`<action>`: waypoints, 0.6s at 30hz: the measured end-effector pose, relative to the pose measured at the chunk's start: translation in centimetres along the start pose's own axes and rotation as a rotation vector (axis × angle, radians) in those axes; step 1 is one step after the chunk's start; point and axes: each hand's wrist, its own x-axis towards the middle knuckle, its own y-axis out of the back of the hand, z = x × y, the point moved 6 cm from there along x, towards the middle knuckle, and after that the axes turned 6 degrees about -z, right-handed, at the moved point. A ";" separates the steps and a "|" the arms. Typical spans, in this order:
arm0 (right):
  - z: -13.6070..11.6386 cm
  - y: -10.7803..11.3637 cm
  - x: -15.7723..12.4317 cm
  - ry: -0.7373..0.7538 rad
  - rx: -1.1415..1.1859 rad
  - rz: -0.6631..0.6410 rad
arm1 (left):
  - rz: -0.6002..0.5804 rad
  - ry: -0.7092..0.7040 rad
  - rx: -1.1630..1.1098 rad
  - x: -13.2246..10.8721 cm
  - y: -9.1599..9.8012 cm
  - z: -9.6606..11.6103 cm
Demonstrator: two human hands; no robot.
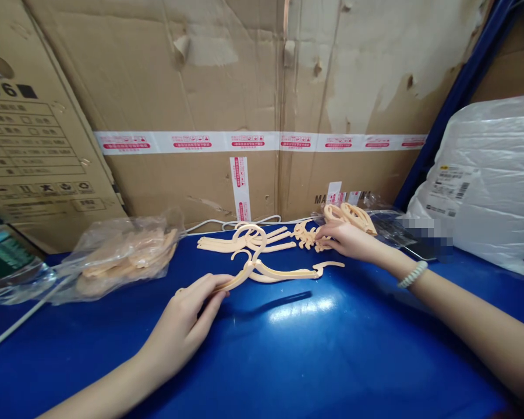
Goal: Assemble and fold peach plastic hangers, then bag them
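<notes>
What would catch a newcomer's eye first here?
Probably the pale peach plastic hanger, held by the left hand above the glossy blue tabletop. The right hand is at small peach hooked pieces farther back. Large brown cardboard, crossed by white-and-red tape, stands behind.

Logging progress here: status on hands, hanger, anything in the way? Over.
Left hand holding hanger by one arm. Right hand at small hooked pieces, grip unclear. Strips lie behind hanger; nothing visibly blocking either hand.

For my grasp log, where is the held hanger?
The hanger is just below the head view's centre, its left end in the left hand, nearer than the strips.
</notes>
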 end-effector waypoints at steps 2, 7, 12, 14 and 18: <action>0.5 -0.5 0.1 -0.008 -0.043 0.002 | 0.008 0.007 -0.004 0.0 0.0 -0.1; 1.0 -1.1 0.3 -0.009 -0.101 0.005 | 0.013 0.007 0.002 -0.1 0.0 -0.1; 1.0 -1.1 0.3 -0.022 -0.106 0.023 | 0.047 -0.009 0.019 -0.1 0.3 0.1; 1.1 -1.1 0.3 -0.029 -0.098 0.030 | 0.052 -0.016 0.022 0.0 0.4 0.2; 1.3 -1.0 0.3 -0.040 -0.094 0.034 | 0.043 -0.027 0.027 0.1 0.5 0.4</action>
